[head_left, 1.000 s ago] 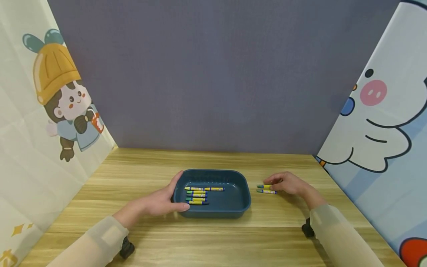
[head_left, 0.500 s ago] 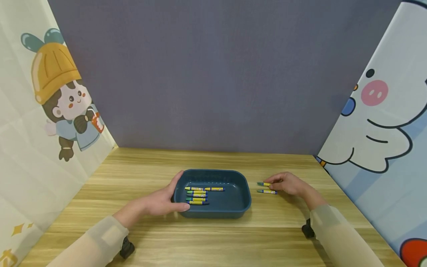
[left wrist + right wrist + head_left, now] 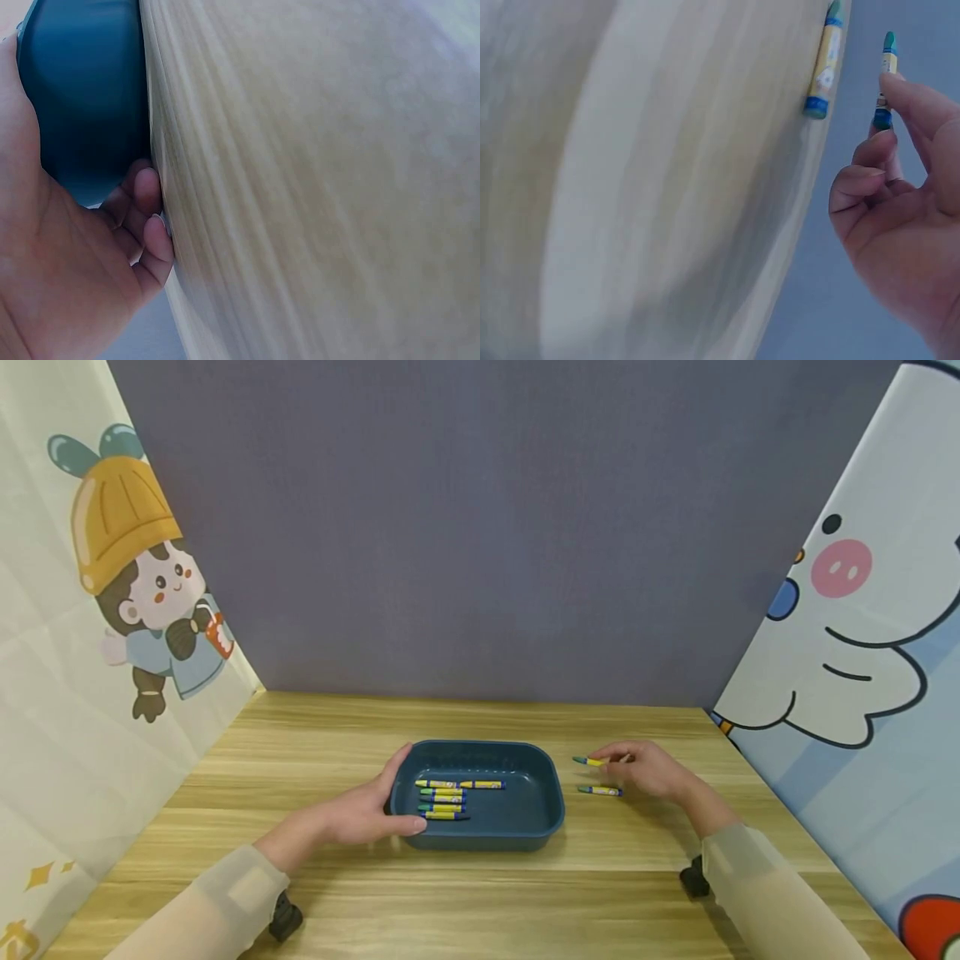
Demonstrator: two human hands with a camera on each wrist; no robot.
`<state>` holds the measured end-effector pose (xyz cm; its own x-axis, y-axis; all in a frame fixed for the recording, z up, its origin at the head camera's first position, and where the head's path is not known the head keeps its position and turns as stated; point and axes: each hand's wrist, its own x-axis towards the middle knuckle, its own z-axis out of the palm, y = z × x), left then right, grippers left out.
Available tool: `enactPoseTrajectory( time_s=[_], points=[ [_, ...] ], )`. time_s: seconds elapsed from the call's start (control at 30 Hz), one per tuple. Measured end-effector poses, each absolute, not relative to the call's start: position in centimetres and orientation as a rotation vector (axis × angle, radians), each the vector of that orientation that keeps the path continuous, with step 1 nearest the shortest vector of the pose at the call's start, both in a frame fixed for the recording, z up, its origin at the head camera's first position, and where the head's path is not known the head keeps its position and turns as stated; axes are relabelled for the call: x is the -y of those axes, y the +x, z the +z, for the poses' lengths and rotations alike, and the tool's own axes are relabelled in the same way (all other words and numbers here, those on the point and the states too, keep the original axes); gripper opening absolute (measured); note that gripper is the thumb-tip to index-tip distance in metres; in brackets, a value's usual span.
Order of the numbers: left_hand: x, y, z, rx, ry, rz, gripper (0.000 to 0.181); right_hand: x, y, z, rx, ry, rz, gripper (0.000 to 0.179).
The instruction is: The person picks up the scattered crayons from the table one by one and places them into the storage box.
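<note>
My left hand (image 3: 371, 810) holds the left end of a dark blue plastic tray (image 3: 551, 797), its thumb along the near rim. In the left wrist view, its curled fingers (image 3: 150, 187) lie low against the tray's outer wall. Several yellow-wrapped crayons (image 3: 442, 808) lie in the tray's left half. To the right of the tray, my right hand (image 3: 645, 768) pinches a green crayon (image 3: 889, 60) between thumb and fingers, raised off the table with its tip pointing left. A second green crayon (image 3: 600, 791) lies on the table just below that hand.
The wood-grain table (image 3: 465, 902) ends at a grey-purple back panel (image 3: 480, 568). Printed cloth panels with cartoon figures (image 3: 161, 577) stand on both sides. Inside the tray, the crayons sit left of the bare floor.
My right hand has lifted the farther green crayon off the table and shifted it slightly away and left. The left hand and the tray have stayed in place.
</note>
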<state>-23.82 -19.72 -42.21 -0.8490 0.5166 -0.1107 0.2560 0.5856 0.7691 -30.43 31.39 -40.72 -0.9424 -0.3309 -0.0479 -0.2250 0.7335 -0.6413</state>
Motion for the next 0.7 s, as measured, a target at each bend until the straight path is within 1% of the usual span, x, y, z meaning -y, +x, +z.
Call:
enactPoseTrajectory(
  time_s=[0.27,0.7],
  points=[
    [19.8,-23.8,-42.1,-2.503,0.638,1.124,0.128,-29.2,-29.4,-39.1,-2.788,-0.501,-1.010,0.031],
    [19.8,-23.7,-42.1,-2.493,0.624,1.133,0.127,-25.6,-28.4,-38.3,-2.749,-0.648,-1.089,0.028]
  ],
)
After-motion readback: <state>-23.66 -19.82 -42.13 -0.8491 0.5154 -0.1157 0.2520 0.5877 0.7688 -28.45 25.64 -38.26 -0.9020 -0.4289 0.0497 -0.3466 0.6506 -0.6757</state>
